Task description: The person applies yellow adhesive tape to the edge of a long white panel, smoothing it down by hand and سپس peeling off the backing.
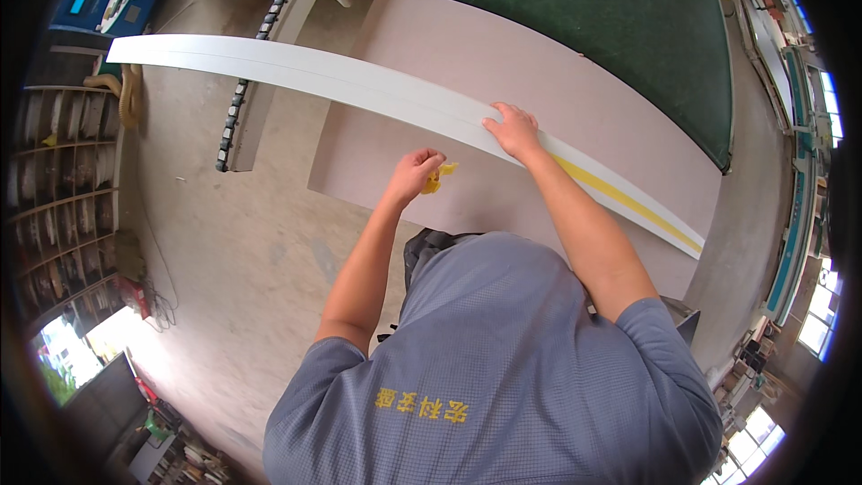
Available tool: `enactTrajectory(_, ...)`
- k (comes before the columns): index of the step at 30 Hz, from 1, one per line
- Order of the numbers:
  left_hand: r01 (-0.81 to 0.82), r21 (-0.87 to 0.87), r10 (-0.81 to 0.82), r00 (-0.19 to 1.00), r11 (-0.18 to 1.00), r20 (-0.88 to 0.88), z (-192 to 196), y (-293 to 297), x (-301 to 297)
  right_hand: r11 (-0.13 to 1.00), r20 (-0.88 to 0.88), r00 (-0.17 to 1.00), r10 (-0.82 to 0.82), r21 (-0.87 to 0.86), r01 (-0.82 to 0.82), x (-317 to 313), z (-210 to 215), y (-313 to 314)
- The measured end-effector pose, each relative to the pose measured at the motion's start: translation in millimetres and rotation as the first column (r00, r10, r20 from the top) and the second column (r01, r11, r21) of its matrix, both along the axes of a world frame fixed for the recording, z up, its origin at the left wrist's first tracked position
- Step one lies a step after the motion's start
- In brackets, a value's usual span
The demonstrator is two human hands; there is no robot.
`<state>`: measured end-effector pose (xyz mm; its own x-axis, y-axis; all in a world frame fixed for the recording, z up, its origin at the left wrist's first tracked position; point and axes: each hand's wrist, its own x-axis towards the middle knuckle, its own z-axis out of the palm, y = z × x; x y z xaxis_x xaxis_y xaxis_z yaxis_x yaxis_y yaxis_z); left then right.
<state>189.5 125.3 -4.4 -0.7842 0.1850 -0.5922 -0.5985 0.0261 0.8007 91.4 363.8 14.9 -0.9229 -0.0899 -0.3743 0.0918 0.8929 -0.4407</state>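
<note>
A long, narrow white board (pixel 359 77) lies slantwise in front of me, from the far left down to the near right. Along the near edge of its right part runs a flat band of yellow tape (pixel 620 198). My right hand (pixel 514 132) grips the board just left of where the band shows, fingers across its top. Closer to my body, off the board's near edge, my left hand (pixel 416 176) is closed on crumpled yellow tape (pixel 436 181), part of which sticks out past the fingers.
Beneath the board is a pale pinkish panel (pixel 395 157), with a dark green surface (pixel 575 36) beyond it. The board's left part passes over a rail with black rollers (pixel 235 117). Shelving (pixel 63 171) stands at far left. Machinery (pixel 795 189) lines the right side.
</note>
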Motion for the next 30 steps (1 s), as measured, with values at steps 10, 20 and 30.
enactTrajectory(10,-0.093,-0.023,0.092,0.995,0.995,-0.039,5.4,16.1,-25.0,0.997,-0.134,0.99,-0.048,-0.058,0.041,8.4,-12.6,-3.8)
enactTrajectory(20,-0.071,-0.001,0.071,0.997,0.997,-0.04,-2.3,28.9,-21.8,0.989,-0.116,0.992,-0.058,-0.139,0.042,3.4,-24.7,4.4)
enactTrajectory(30,-0.071,0.034,0.071,0.997,0.997,-0.012,-4.2,44.7,-20.1,0.995,-0.111,0.994,0.004,-0.095,-0.015,3.5,-24.5,10.3)
